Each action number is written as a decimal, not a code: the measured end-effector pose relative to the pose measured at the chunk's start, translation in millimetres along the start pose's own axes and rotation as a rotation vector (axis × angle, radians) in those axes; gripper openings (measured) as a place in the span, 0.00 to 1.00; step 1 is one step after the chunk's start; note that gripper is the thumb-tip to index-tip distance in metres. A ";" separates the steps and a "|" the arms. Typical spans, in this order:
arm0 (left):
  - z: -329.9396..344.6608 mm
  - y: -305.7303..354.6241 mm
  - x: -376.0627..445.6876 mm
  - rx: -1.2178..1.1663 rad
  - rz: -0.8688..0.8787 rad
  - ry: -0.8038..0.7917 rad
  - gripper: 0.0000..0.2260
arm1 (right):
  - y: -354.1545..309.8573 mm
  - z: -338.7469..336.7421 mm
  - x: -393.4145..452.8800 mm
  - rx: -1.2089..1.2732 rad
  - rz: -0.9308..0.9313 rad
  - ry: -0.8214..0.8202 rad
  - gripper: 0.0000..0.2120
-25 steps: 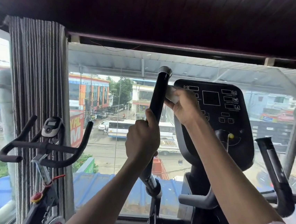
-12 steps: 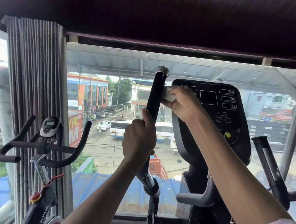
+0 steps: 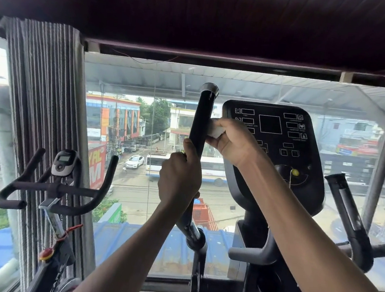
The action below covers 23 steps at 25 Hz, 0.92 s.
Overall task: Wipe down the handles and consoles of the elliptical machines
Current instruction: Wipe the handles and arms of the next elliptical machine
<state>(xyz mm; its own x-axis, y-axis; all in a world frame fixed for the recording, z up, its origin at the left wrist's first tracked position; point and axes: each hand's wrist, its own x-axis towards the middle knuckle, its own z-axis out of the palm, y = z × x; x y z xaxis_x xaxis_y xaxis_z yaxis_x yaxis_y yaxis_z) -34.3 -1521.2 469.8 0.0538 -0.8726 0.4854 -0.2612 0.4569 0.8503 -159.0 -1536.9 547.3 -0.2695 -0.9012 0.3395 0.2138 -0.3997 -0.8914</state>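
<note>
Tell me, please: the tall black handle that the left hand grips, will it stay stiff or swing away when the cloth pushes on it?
The handle looks like a rigid tube, so it should not bend. It joins a pivot lower down, so it would probably swing if pushed; the left hand gripping it likely steadies it while the right hand presses the white cloth.

exercise bike [image 3: 56,186]: stands at the left beside the curtain, black curved handlebars, small grey display on the stem, red knob lower on the frame
curtain [image 3: 42,108]: grey, striped, bunched into a vertical column at the left of the window
window [image 3: 147,188]: large glass pane looking down on a street
street outside: white bus [image 3: 210,171] side-on, white car [image 3: 134,160] just left of it, orange-trimmed building [image 3: 112,117] behind
roof below [image 3: 130,243]: blue corrugated sheeting
ceiling [image 3: 199,12]: dark panelling
</note>
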 end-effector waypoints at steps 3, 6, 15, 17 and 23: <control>-1.0 -0.3 -0.3 -0.006 -0.014 -0.010 0.38 | -1.3 14.6 9.3 0.044 -0.019 0.001 0.13; 0.5 -1.9 1.0 0.010 0.001 -0.001 0.37 | 9.2 10.2 0.1 0.102 0.034 -0.100 0.17; -5.4 1.0 -3.7 0.180 0.051 0.000 0.16 | 13.2 11.9 -20.2 -0.046 -0.094 0.066 0.11; -7.4 0.8 -6.4 0.161 0.050 0.020 0.21 | 12.1 19.4 -14.8 -0.073 -0.049 0.092 0.11; -8.7 -4.0 -8.2 0.034 0.055 0.011 0.22 | 36.8 6.1 -65.2 -0.281 -0.029 0.040 0.13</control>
<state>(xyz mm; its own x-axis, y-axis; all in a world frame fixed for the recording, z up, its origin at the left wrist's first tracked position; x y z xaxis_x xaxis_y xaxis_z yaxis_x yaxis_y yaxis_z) -25.3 -1514.4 464.2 0.0486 -0.8444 0.5335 -0.2963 0.4979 0.8150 -127.8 -1493.9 494.3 -0.3096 -0.8804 0.3591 -0.0620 -0.3582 -0.9316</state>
